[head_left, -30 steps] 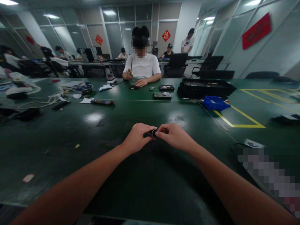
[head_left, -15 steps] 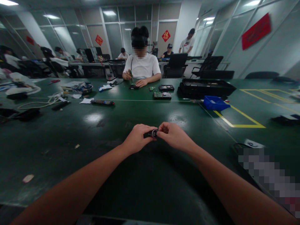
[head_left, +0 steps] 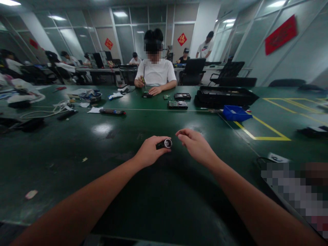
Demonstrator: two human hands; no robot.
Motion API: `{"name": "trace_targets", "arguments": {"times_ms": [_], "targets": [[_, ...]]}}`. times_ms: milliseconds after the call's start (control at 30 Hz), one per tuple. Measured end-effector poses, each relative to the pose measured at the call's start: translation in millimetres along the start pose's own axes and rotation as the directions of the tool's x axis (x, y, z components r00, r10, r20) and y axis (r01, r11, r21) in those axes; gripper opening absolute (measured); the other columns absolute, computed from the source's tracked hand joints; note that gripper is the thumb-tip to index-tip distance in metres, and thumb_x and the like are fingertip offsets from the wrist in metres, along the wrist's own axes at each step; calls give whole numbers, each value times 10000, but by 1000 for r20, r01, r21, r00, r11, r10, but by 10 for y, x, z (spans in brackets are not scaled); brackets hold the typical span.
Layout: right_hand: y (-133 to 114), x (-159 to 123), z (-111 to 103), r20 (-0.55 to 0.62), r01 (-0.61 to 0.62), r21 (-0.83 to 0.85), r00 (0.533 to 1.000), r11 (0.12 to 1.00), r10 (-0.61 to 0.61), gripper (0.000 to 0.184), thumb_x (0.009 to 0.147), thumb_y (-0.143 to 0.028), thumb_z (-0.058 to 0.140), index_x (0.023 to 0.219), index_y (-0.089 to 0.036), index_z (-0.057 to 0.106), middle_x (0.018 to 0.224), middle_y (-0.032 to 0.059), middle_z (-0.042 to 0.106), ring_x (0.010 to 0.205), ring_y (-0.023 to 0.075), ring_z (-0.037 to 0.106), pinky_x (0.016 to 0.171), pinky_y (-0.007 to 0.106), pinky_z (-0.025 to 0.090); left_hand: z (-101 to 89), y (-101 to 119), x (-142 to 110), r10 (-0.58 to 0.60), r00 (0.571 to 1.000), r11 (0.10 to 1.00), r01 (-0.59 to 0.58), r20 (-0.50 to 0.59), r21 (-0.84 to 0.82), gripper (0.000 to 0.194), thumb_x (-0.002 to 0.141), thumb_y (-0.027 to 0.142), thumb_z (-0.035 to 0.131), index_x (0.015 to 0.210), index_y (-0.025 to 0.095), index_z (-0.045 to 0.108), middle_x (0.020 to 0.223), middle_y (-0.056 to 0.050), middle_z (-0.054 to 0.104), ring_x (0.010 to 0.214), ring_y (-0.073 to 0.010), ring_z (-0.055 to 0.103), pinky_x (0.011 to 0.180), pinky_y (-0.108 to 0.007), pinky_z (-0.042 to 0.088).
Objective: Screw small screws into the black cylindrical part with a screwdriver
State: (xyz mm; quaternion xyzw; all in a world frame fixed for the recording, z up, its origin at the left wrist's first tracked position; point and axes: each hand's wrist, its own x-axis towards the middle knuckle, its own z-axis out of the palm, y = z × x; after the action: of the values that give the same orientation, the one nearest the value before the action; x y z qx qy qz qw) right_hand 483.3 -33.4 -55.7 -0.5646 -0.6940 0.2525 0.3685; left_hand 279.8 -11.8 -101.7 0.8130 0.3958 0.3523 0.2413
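Holds black tube (head_left: 164,144) in closed left grip (head_left: 151,151), curls right grip (head_left: 196,143) near it, cannot tell whether empty, facing red sign (head_left: 182,39) reading “福”.

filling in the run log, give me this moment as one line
left hand: holds tube, ringed end showing | right hand: apart from tube, curled, contents unclear | beyond hands, rightward: blue tray

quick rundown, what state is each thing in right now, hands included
Left hand, gripping the black cylinder
Black cylinder, held sideways, silver-rimmed end uncovered
Right hand, fingers curled, apart from the cylinder; anything held can't be made out
Blue tray, open, on the table
Long black tray, open at the top
White cable, loosely looped
Dark pen-shaped tool, lying flat
Circuit board, exposed
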Motion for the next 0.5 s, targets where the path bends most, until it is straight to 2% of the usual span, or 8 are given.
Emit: {"name": "trace_targets", "arguments": {"times_ms": [133, 200, 300, 400, 500], "targets": [[-73, -39, -128, -160, 88, -48, 983, 995, -94, 254, 920, -385, 547, 975, -206, 720, 924, 65, 694, 802, 196, 626, 708, 338, 462, -7, -30, 13, -93, 993, 994, 89, -66, -71, 418, 831, 284, 740, 1240, 266, 662, 1223, -28, 704, 1139, -223, 631, 1032, -402, 450], [-130, -85, -169, -217, 118, -79, 967, 990, -132, 261, 910, -423, 584, 891, -204, 725, 842, 54, 682, 733, 183, 612, 674, 332, 461, -11, -50, 29, -104, 990, 991, 96, -92, -89, 409, 828, 287, 746, 1228, 252, 667, 1241, -33, 699, 1169, -223, 623, 1069, -407, 431], [-203, -163, -175, -280, 162, 22, 948, 986, -150, 262, 926, -434, 581, 932, -200, 699, 724, 18, 671, 642, 163, 611, 604, 307, 462, -16, -74, 46, -113, 987, 989, 101, -112, -108, 396, 821, 282, 755, 1207, 237, 676, 1231, -48, 704, 1168, -231, 629, 1077, -422, 431], [-231, -222, -130, -344, 229, 96, 921, 969, -184, 252, 947, -410, 565, 1044, -204, 673, 803, 28, 720, 692, 170, 667, 650, 317, 517, -18, -83, 46, -113, 987, 988, 100, -118, -118, 387, 818, 275, 759, 1195, 234, 681, 1227, -55, 706, 1170, -240, 629, 1074, -442, 434], [-221, -249, -77, -347, 254, 113, 916, 961, -202, 251, 959, -403, 553, 1089, -213, 653, 882, 46, 748, 785, 191, 710, 739, 352, 554, -14, -87, 42, -103, 988, 988, 88, -118, -124, 381, 822, 288, 758, 1191, 233, 682, 1215, -56, 709, 1156, -242, 634, 1063, -455, 440]]}}
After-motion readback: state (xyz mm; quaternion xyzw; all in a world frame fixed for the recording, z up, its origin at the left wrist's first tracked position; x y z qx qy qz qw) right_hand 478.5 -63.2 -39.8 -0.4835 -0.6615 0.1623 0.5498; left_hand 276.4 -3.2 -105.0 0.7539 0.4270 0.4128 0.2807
